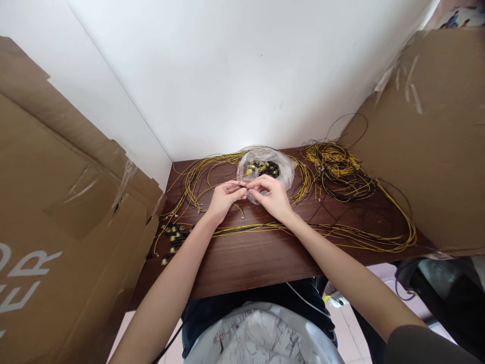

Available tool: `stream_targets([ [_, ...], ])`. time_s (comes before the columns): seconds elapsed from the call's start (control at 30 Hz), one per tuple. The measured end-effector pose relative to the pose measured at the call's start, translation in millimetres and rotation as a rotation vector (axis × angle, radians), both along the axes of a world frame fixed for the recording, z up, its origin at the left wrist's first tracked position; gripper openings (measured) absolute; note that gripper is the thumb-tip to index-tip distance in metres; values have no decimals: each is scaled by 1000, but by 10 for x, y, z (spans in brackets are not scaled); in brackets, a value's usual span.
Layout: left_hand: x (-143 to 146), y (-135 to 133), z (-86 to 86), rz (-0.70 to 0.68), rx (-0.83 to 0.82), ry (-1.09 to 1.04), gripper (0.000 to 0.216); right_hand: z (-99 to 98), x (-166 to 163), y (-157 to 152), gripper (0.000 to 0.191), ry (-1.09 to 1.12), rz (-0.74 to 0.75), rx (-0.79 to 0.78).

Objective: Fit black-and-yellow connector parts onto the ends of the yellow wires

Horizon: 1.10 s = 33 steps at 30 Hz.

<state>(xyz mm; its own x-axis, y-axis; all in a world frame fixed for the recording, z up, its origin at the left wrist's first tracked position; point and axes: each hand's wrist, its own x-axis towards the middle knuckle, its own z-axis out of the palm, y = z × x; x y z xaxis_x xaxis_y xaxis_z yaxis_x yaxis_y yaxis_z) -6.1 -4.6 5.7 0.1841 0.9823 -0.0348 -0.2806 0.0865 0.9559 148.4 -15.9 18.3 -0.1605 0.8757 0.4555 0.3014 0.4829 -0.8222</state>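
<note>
We log the left hand (223, 199) and right hand (271, 194) pinching a thin dark wire (247, 187) between nearly meeting fingertips, its joint too small to read. At 8 o'clock, black-and-brass cylindrical pieces (173, 237) lie in a cluster, seemingly done; at 12, a crumpled clear plastic bag (288, 172) holds many more; at 2, a tangled yellow-and-black wire coil (337, 164). Much remains, we judge

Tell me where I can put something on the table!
The table's front strip, between the long wire bundle and the near edge, looks bare. Behind it's crowded: plastic bag, wire tangle. Small pieces crowd the left.
</note>
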Motion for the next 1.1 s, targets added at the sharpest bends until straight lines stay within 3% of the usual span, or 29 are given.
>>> stream_targets([
  [0.53, -12, 1, -5, -5, -15, 0, 33, -64, 2, 16, 10, -70, 20, 107],
  [1.1, -5, 8, -12, 5, -4, -4, 29, -57, 9, 20, 10, -110, -45, 115],
])
